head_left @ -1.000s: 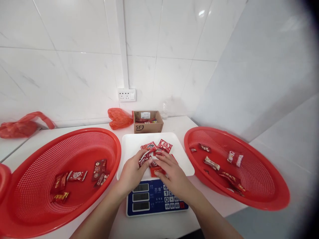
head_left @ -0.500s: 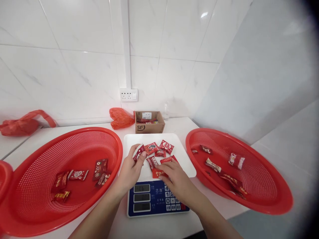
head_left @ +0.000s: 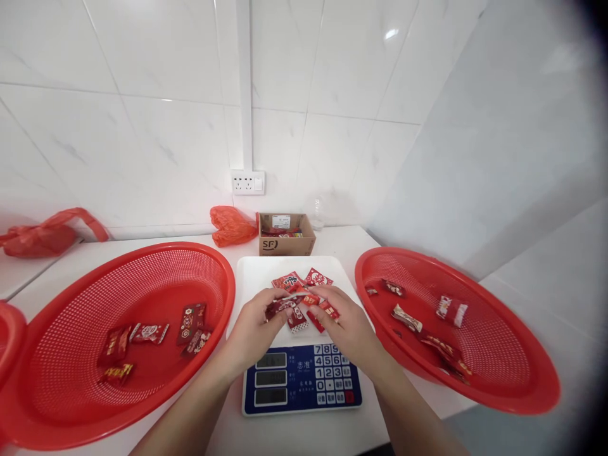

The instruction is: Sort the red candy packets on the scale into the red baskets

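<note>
A blue scale (head_left: 301,379) carries a white tray (head_left: 256,272) with several red candy packets (head_left: 304,278) on it. My left hand (head_left: 254,329) is curled over the tray's front, pinching a red packet (head_left: 280,307). My right hand (head_left: 344,323) is beside it, fingers closed on another red packet (head_left: 327,310). The two hands nearly touch above the tray. A further packet (head_left: 298,323) lies between them on the tray.
A big red basket (head_left: 71,405) on the left holds several packets (head_left: 149,332). A second red basket (head_left: 522,392) on the right holds several more (head_left: 427,316). Behind the scale stand a small cardboard box (head_left: 286,234) and a red plastic bag (head_left: 232,226). Another red bag (head_left: 47,234) lies far left.
My left hand came back right and my right hand rose from the tray's front edge, so both now meet over the tray, each with a packet. The scale's keypad is uncovered.
</note>
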Available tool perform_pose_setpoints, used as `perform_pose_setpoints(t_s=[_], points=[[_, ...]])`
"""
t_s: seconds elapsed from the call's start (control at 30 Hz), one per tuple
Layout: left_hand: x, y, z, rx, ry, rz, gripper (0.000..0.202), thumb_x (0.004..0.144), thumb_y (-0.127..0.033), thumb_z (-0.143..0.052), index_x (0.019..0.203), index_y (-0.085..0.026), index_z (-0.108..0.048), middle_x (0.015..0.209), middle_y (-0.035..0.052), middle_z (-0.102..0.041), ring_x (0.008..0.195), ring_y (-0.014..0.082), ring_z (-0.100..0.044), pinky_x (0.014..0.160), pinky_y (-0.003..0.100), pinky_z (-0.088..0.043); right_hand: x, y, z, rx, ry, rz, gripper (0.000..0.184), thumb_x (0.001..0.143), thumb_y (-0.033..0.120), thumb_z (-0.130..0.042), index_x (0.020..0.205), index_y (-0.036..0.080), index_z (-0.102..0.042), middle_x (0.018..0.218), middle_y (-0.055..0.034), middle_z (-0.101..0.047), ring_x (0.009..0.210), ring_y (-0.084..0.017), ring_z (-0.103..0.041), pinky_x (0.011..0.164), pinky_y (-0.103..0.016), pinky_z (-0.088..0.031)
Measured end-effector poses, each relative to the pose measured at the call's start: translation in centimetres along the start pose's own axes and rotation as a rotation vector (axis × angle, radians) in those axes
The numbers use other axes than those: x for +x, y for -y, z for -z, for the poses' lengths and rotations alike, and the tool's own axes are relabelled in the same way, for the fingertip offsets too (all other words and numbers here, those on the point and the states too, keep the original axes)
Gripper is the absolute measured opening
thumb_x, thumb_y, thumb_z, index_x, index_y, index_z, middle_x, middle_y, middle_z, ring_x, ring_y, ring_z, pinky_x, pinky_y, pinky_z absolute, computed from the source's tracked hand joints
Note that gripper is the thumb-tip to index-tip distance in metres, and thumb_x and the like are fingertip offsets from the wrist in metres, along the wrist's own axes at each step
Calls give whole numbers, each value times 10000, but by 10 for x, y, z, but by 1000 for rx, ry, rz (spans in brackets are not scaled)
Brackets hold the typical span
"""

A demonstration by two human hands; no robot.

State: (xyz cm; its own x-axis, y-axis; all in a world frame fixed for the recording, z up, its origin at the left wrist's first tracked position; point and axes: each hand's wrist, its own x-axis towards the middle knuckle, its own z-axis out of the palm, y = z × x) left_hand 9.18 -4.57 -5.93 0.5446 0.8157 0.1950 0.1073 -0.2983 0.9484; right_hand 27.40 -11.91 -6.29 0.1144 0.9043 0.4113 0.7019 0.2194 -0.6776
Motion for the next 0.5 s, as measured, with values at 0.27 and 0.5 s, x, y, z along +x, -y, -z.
perform_pose_setpoints(t_s=[0.27,0.5], points=[[-7,-6,-3,-31,333,24,147,847,-282,-614,905,-192,-714,841,31,-693,780,195,-599,688,258,-460,-10,18,2,59,194,-16,256,959,397,-473,939,200,-634,881,-58,-701,790,-211,-649,706,-322,-507],[-8,-14,3,-104,429,-1,278,916,-384,-545,831,-135,-634,751,-1,-557,704,131,-449,641,221,-374,-13,23,-1,195,155,-68,306,950,441,-460,817,195,-584,770,-32,-671,710,-186,-613,647,-277,-471]])
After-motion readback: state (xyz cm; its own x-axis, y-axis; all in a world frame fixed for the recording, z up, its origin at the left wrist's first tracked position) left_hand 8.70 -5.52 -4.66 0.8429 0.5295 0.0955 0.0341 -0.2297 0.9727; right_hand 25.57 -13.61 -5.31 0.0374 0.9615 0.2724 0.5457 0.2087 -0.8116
